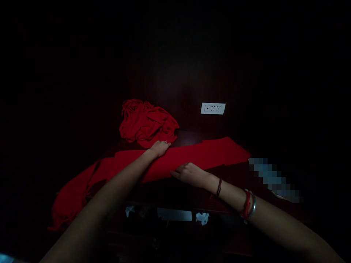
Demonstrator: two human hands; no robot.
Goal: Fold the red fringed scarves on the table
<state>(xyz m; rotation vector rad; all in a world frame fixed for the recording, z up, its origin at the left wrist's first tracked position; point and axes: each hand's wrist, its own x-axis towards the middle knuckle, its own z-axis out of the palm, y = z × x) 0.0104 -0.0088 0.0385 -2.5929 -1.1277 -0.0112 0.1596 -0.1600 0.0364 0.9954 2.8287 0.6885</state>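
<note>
A long red scarf [214, 151] lies folded into a strip across the dark table, its left end drooping over the front edge. My left hand [160, 148] is closed at the strip's far edge, close to a crumpled, fringed heap of red cloth [153, 122]. My right hand [190, 174] pinches the near edge, with the thumb and fingertips together. Both hands are near the middle of the strip. Dim light hides the exact grip of the left fingers. Whether heap and strip are one piece, I cannot tell.
A white wall socket [213, 108] is set in the dark wall behind the table. To the right lies a pixelated bluish object [271, 177]. Below the table's front edge, pale paper-like pieces [175, 214] show in an open space. The surroundings are very dark.
</note>
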